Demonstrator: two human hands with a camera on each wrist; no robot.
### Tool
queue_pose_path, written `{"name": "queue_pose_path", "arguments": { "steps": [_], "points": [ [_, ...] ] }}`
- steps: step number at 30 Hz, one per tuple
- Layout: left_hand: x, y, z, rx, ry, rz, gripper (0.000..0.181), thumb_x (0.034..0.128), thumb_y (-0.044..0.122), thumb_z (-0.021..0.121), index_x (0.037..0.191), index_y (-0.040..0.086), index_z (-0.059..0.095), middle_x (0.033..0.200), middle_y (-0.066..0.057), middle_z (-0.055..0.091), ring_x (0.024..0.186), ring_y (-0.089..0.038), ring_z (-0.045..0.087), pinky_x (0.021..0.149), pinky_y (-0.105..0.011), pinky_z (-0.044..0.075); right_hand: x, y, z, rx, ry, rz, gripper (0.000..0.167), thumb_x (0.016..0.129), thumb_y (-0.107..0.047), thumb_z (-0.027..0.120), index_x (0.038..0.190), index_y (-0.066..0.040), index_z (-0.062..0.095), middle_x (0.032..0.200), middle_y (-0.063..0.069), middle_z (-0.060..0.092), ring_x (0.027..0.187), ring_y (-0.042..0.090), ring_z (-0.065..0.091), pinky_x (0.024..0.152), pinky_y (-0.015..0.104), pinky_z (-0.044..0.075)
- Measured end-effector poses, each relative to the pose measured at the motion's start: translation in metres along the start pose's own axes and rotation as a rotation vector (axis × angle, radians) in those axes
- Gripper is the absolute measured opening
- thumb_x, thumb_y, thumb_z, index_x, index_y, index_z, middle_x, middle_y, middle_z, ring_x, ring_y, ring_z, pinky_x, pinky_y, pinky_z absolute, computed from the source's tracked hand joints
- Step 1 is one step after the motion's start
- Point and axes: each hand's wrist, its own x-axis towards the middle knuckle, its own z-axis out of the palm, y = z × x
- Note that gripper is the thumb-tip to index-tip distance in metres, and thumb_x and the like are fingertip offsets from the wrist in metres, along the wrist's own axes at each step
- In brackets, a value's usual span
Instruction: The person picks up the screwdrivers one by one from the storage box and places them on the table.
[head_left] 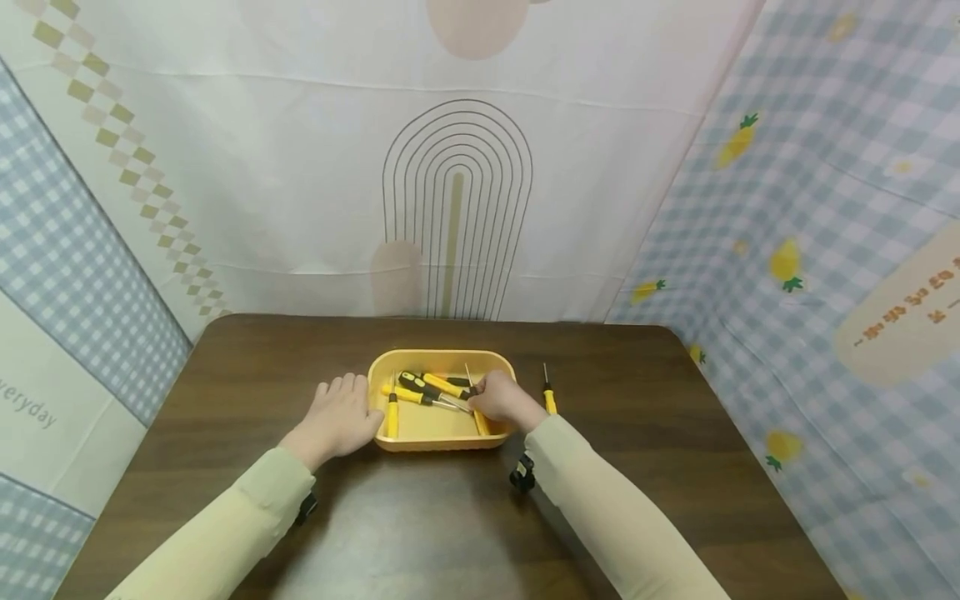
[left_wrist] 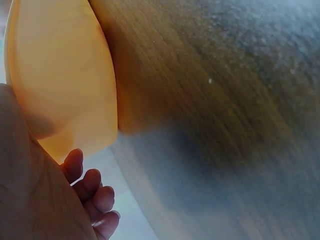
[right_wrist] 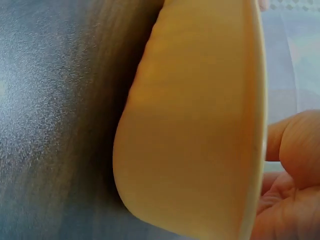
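The relaxed left hand (head_left: 342, 416) best braced the rounded yellow plastic tray (head_left: 442, 445) while the right hand (head_left: 501, 397), pinching a slim yellow-handled screwdriver (head_left: 481, 424), needed gentle movement.

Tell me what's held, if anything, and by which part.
The right hand seems to pinch a screwdriver near its dark neck; the left hand touches the tray.

Brown wood-grain table (head_left: 420, 517), yellow tray (head_left: 442, 445) on it, yellow-handled screwdriver (head_left: 551, 402) to the right.
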Motion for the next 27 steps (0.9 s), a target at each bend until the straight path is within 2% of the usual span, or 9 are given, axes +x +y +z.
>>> {"name": "queue_pose_path", "arguments": {
  "steps": [3,6,10,13,16,23,27],
  "points": [
    [0.0,0.0,0.0,-0.002,-0.003,-0.003,0.039,0.0876,0.035,0.052,0.102,-0.001,0.046,0.088,-0.009,0.04,0.083,-0.028,0.04,0.072,-0.042,0.028,-0.003,0.0,-0.005,0.072,-0.009,-0.043,0.041,0.092,-0.012,0.063,0.059,-0.012,0.038,0.054,-0.003,0.029,0.045,0.011,0.03,0.044,0.026,0.029],
    [0.0,0.0,0.0,-0.009,-0.007,-0.005,0.039,0.0882,0.035,0.052,0.103,-0.001,0.047,0.088,-0.009,0.04,0.083,-0.028,0.04,0.072,-0.042,0.029,-0.008,-0.003,-0.013,0.128,-0.007,-0.068,0.03,0.092,-0.014,0.063,0.068,-0.008,0.046,0.059,-0.001,0.037,0.05,0.012,0.039,0.049,0.03,0.04],
    [-0.001,0.0,-0.001,-0.021,-0.007,-0.009,0.038,0.0886,0.034,0.052,0.102,-0.001,0.046,0.088,-0.009,0.04,0.083,-0.028,0.04,0.073,-0.042,0.028,-0.015,-0.01,-0.029,0.235,-0.008,-0.067,0.014,0.092,-0.012,0.064,0.09,-0.001,0.056,0.073,0.005,0.053,0.064,0.015,0.055,0.069,0.041,0.053],
    [-0.001,-0.001,0.0,-0.024,-0.007,-0.012,0.038,0.0888,0.034,0.052,0.102,-0.001,0.046,0.088,-0.009,0.04,0.083,-0.028,0.039,0.073,-0.042,0.028,-0.018,-0.011,-0.04,0.301,-0.024,-0.049,0.02,0.093,-0.013,0.064,0.104,0.001,0.056,0.088,0.011,0.06,0.078,0.018,0.063,0.076,0.042,0.054],
    [-0.001,-0.001,0.001,-0.024,-0.008,-0.014,0.037,0.0887,0.034,0.052,0.102,0.0,0.046,0.088,-0.009,0.04,0.084,-0.028,0.039,0.073,-0.043,0.028,-0.019,-0.007,-0.051,0.324,-0.028,-0.043,0.022,0.093,-0.013,0.063,0.108,0.002,0.057,0.097,0.015,0.061,0.086,0.021,0.065,0.075,0.038,0.054],
    [-0.001,0.0,-0.002,-0.028,-0.009,-0.017,0.038,0.089,0.033,0.052,0.103,-0.001,0.046,0.088,-0.009,0.04,0.084,-0.028,0.04,0.074,-0.043,0.029,-0.02,0.01,-0.071,0.313,0.032,0.011,0.026,0.092,-0.015,0.065,0.109,0.002,0.055,0.101,0.014,0.062,0.086,0.022,0.065,0.074,0.037,0.054],
    [-0.001,0.0,-0.002,-0.033,-0.007,-0.018,0.038,0.0891,0.033,0.052,0.104,-0.002,0.046,0.089,-0.009,0.041,0.084,-0.028,0.04,0.074,-0.043,0.029,-0.019,0.024,-0.08,0.351,0.026,0.033,0.028,0.093,-0.014,0.064,0.112,0.004,0.053,0.104,0.017,0.06,0.089,0.024,0.064,0.082,0.044,0.052]
  ]
}}
